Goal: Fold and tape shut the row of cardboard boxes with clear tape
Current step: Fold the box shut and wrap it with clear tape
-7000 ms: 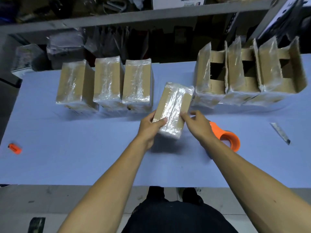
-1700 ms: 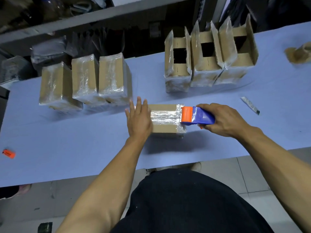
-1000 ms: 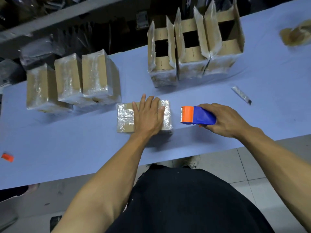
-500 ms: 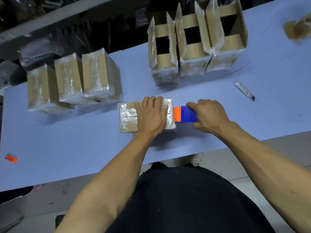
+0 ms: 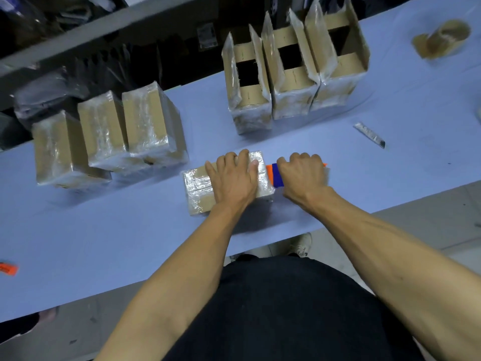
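Observation:
A taped cardboard box (image 5: pixel 197 188) lies flat near the front edge of the blue table (image 5: pixel 104 230). My left hand (image 5: pixel 234 178) presses on its top with straight fingers. My right hand (image 5: pixel 303 175) grips the orange and blue tape dispenser (image 5: pixel 273 175), whose orange end touches the box's right side. Three closed, taped boxes (image 5: pixel 109 136) stand in a row at the left. Three boxes with open flaps (image 5: pixel 294 66) stand at the back right.
A utility knife (image 5: pixel 369 135) lies on the table to the right. A brownish tape roll (image 5: pixel 442 40) sits at the far right corner. A small orange object (image 5: pixel 7 268) lies at the left edge. Dark shelving runs behind the table.
My right hand brought the dispenser left, from a gap beside the box to contact with its right end. My left hand stayed pressed on the box top.

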`<state>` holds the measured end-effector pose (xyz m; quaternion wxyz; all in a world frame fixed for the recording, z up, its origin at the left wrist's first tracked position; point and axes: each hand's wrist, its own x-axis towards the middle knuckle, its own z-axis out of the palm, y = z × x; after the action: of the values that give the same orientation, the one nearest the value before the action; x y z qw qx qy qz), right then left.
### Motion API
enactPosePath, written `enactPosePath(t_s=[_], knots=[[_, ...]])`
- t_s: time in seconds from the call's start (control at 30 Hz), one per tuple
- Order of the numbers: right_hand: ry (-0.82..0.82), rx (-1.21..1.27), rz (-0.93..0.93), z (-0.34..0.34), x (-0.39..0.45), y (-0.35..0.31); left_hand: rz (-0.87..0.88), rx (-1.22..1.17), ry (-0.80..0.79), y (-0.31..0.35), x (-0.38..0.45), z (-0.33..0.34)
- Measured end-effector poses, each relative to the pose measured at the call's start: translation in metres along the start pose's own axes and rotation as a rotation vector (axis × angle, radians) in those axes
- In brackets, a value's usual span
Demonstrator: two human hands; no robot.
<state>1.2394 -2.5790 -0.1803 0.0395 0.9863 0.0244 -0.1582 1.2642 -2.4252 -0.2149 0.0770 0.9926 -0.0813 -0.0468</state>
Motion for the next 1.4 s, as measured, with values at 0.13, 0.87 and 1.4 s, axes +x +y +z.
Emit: enactPosePath(t_s=[0.13,0.87,1.4], knots=[[0.105,0.212,0.109,0.005,-0.003,0.026,-0.062,-0.088,-0.175,-0.02,0.013,-0.014],[0.396,0.68,-0.032,-0.031,-0.015,0.048,-0.344,-1.342,-0.241,0.0,0.019,-0.072],[0.39,0.702,-0.153,-0.043,-0.01,0.044,-0.43,-1.591,-0.507,-0.005,0.028,-0.085]])
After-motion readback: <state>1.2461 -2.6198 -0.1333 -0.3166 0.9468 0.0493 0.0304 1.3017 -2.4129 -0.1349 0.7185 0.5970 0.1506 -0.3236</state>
